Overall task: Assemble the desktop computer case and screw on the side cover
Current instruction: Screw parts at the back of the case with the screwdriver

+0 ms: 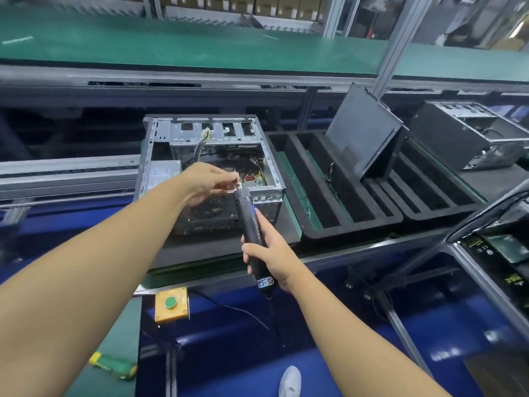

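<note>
right hand (272, 253): wrapped round the lower body of the driver (252, 224), thumb across the front, index laid up the barrel
driver: black, tilted, tip up and away, just over the near rim of the case; cord leaves its bottom end and drops out of sight
left hand (206, 181): fingers bunched, pinching the driver at its tip; blurred, can't tell if a screw sits between them
case (211, 156): on the belt in front of the person, lying open side up, board and wires showing; both hands hide part of the near wall
cover (363, 130): dark panel, right of the case and apart from it, propped on edge in the tray (329, 202); lower edge hidden in a slot
tray: black foam, long slots
second case (469, 133): far right, partly cut off
button box (171, 305): yellow, green button, below the belt edge
bottom left: green-yellow object, too blurred to identify
</note>
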Tool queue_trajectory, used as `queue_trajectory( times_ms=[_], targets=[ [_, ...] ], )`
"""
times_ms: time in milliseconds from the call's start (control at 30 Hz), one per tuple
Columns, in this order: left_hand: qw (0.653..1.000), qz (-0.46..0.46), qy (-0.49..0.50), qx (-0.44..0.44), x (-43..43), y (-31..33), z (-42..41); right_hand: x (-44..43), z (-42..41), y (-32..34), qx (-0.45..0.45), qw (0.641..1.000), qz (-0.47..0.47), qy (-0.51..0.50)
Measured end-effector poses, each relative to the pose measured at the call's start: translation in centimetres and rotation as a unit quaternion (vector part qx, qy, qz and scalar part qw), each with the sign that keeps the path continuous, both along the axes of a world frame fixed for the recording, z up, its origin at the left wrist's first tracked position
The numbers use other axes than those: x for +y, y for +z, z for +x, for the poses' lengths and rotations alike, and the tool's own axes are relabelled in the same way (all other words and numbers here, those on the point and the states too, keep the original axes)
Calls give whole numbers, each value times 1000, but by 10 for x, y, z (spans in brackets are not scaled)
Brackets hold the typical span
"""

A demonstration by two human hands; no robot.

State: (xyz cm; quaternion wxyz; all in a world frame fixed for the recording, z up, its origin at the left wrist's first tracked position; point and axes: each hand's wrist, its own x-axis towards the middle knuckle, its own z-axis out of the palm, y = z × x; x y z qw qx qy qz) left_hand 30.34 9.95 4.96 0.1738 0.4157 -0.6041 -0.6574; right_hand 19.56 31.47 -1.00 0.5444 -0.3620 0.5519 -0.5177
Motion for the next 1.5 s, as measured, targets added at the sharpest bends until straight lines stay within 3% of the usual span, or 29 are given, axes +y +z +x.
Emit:
queue_trajectory(
  times_ms=[67,133,200,333,567,800,1500],
  targets=[
    [982,-152,-25,-112,-4,0,11,-1,4,-7,-6,1000,-2,0],
    [924,-316,-40,-212,-9,0,22,0,6,-14,-14,1000,-3,-4],
    [872,-408,-77,-261,-14,-7,29,3,7,-21,-13,1000,-4,-3],
    [787,-441,-186,-388,-24,-27,28,14,7,-40,-1,1000,10,5],
    [737,-418,-226,-481,-40,-55,12,27,3,-71,4,998,69,13],
    [726,-422,-231,-492,-49,-59,7,22,15,-87,-2,994,113,11],
    [722,-431,-228,-490,-49,-61,7,4,26,-97,5,991,131,-4]
  ],
)
